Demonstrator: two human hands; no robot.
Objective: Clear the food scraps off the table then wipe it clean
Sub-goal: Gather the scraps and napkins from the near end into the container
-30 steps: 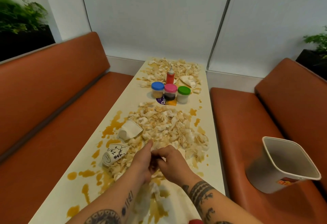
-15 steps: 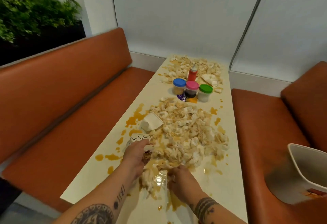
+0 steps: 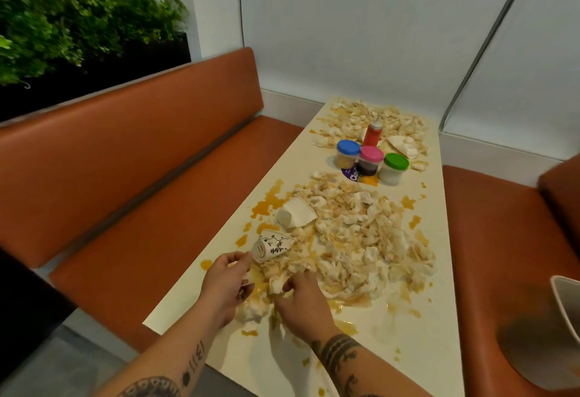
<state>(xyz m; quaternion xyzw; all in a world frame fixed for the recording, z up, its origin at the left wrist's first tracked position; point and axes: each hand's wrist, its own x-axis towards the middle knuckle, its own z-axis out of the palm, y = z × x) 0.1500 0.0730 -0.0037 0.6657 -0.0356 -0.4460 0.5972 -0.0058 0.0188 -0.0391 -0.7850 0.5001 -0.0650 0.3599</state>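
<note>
A big pile of pale food scraps (image 3: 361,239) lies in orange sauce on the middle of the long cream table (image 3: 417,349); a second scrap pile (image 3: 354,117) covers the far end. Two paper cups lie tipped at the pile's left edge: a plain white cup (image 3: 296,216) and a cup with black doodles (image 3: 271,249). My left hand (image 3: 227,287) sits just below the doodled cup, fingers curled on a soggy white clump of scraps (image 3: 251,312). My right hand (image 3: 301,299) is beside it and pinches scraps at the pile's near edge.
Three jars with a blue lid (image 3: 347,153), pink lid (image 3: 371,159) and green lid (image 3: 395,167) stand by a red sauce bottle (image 3: 372,134). Orange benches flank the table on the left (image 3: 141,177) and right (image 3: 502,239). A white bin (image 3: 568,305) sits on the right bench.
My view has swung left, pushing the bin to the right edge. My hands parted, then closed in again on the near edge of the pile, gathering soggy scraps.
</note>
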